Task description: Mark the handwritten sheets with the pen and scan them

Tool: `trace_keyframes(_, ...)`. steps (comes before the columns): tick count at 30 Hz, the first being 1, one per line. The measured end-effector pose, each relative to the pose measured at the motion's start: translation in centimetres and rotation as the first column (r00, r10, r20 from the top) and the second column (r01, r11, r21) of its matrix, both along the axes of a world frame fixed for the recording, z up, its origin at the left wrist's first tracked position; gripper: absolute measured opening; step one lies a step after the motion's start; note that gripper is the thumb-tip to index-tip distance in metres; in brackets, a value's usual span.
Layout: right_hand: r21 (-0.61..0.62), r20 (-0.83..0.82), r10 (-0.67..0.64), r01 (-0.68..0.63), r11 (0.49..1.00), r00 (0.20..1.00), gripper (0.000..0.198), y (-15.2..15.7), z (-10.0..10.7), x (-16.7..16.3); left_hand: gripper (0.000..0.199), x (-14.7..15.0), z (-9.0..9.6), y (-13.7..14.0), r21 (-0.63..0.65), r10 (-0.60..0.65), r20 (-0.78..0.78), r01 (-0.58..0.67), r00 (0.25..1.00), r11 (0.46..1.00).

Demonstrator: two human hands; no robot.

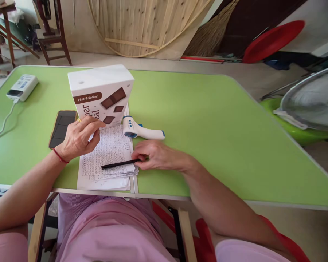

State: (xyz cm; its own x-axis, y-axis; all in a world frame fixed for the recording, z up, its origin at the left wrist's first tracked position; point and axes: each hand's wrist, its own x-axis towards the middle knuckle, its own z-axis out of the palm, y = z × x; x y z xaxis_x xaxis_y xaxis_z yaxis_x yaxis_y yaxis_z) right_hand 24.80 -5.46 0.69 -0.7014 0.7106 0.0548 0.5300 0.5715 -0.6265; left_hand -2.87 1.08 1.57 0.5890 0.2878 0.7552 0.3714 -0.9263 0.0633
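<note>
My right hand (155, 155) is closed around one end of a black pen (118, 165). The pen lies slantwise just over a stack of handwritten papers (105, 153) at the table's near edge. My left hand (80, 136), with a red string bracelet and a ring, is in front of the lower part of a white NutriMotion box (102, 78). Its fingers are loosely bent, thumb apart, with nothing seen in them; whether they touch the box I cannot tell. Beyond my right hand lies a white and blue infrared thermometer (146, 131). A smartphone (62, 125) lies left of the box, partly behind my left hand.
The green folding table (207, 120) has a metal rim and a centre seam. A white power bank (22, 87) with a cable (7, 118) sits at the far left. Past the table are a wooden chair (51, 36), a straw broom (210, 32) and a red basin (273, 42).
</note>
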Motion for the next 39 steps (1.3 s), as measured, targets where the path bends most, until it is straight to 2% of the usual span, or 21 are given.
trace_keyframes(6,-0.115,-0.176,-0.121,0.102,0.988,0.977,0.009,0.0,0.8,1.2,0.035,-0.2,-0.3,0.1,-0.064,0.014,-0.026,-0.016,1.000,0.998)
trace_keyframes(8,-0.130,-0.200,-0.152,0.128,0.983,0.968,0.008,-0.1,1.1,1.2,0.035,-0.3,-0.4,0.2,-0.041,0.030,-0.039,-0.031,0.999,0.999)
trace_keyframes(15,-0.154,-0.198,-0.147,0.117,0.981,0.969,0.007,0.0,0.6,0.7,0.023,-0.4,-0.3,0.3,-0.060,0.114,-0.108,-0.121,0.988,0.991)
trace_keyframes(21,-0.183,-0.266,-0.167,0.120,0.976,0.949,0.006,-0.1,0.7,0.7,0.022,-0.2,-0.3,0.2,-0.014,0.073,-0.111,-0.075,0.991,0.997)
trace_keyframes(24,-0.199,-0.367,-0.267,0.206,0.958,0.891,0.005,-0.2,0.9,0.8,0.019,-0.1,-0.3,0.1,-0.060,0.034,-0.145,-0.043,0.989,0.997)
trace_keyframes(28,-0.215,-0.502,-0.446,0.393,0.894,0.741,0.010,-0.3,1.0,0.4,0.015,-0.1,-0.5,-0.3,-0.183,-0.055,-0.258,0.007,0.965,0.983)
trace_keyframes(32,-0.257,-0.606,-0.507,0.452,0.854,0.613,0.014,-0.2,0.7,-0.4,0.026,0.6,-1.3,-1.2,-0.350,-0.138,-0.357,0.005,0.924,0.937)
trace_keyframes(34,-0.280,-0.614,-0.523,0.456,0.845,0.592,0.013,-0.1,0.5,-0.8,0.035,1.4,-1.7,-2.1,-0.406,-0.204,-0.374,0.037,0.905,0.913)
trace_keyframes(36,-0.316,-0.589,-0.552,0.461,0.829,0.590,0.008,-0.1,0.2,-1.1,0.045,2.3,-2.0,-3.3,-0.405,-0.238,-0.388,0.067,0.890,0.912)
trace_keyframes(39,-0.393,-0.549,-0.596,0.449,0.802,0.586,0.009,-0.2,-0.2,-1.7,0.063,3.8,-2.1,-5.6,-0.426,-0.347,-0.453,0.143,0.821,0.894)
